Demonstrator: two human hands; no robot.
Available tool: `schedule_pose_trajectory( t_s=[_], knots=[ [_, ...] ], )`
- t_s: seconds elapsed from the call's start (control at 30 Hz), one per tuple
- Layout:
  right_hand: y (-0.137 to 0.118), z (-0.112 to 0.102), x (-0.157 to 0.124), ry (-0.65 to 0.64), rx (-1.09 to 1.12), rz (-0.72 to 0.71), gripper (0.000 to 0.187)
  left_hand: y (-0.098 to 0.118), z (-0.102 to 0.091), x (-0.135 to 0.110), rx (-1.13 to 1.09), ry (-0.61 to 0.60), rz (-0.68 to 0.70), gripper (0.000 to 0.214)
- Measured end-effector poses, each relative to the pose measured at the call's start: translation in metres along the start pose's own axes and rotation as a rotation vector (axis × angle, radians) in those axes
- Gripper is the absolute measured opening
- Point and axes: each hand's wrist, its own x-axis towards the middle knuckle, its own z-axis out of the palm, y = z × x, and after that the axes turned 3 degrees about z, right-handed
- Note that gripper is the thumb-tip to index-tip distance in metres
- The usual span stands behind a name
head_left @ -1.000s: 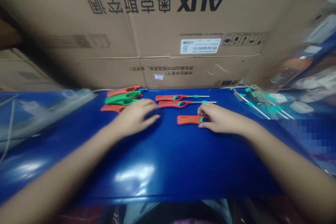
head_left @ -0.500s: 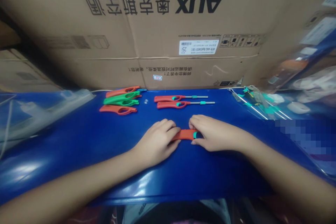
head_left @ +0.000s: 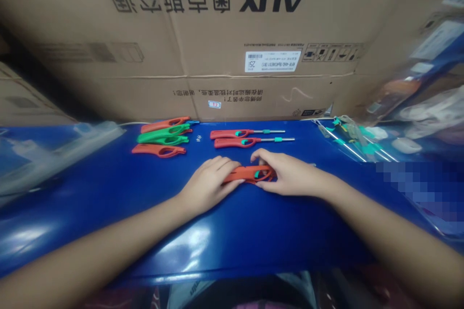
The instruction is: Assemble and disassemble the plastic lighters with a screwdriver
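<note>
Between my hands is an orange lighter handle (head_left: pixel 246 174) with a teal trigger, its two shell halves slightly parted near the trigger loop. My left hand (head_left: pixel 208 181) is closed round its left end. At the loop end, my right hand (head_left: pixel 284 171) grips it between thumb and fingers; part of that end is hidden by the hand. A bit of metal rod shows just past my right wrist. Behind the hands lie two red long-necked lighters (head_left: pixel 246 137) with metal stems. To their left are orange and green handle shells (head_left: pixel 163 134), with small metal pieces (head_left: pixel 198 138) beside them.
A large cardboard box (head_left: pixel 217 58) stands along the back of the blue table (head_left: pixel 217 236). Metal rods with teal parts (head_left: pixel 351 140) lie at the back right. Clear plastic bags (head_left: pixel 54 154) rest at the left, and more plastic lies on the right.
The orange handle has turned a little in my hands, so its trigger loop and parted halves now show. Both hands appear slightly higher and further left in view.
</note>
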Motion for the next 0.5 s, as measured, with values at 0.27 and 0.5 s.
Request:
schedule_pose_trajectory(
  t_s=[0.27, 0.5],
  knots=[
    [0.019, -0.018, 0.004, -0.092, 0.427, -0.014, 0.029, -0.013, -0.009, 0.004, 0.102, -0.023, 0.006, 0.036],
    [0.010, -0.016, -0.002, -0.078, 0.502, -0.070, 0.026, -0.011, -0.012, 0.002, 0.208, -0.006, 0.137, 0.041]
  ],
)
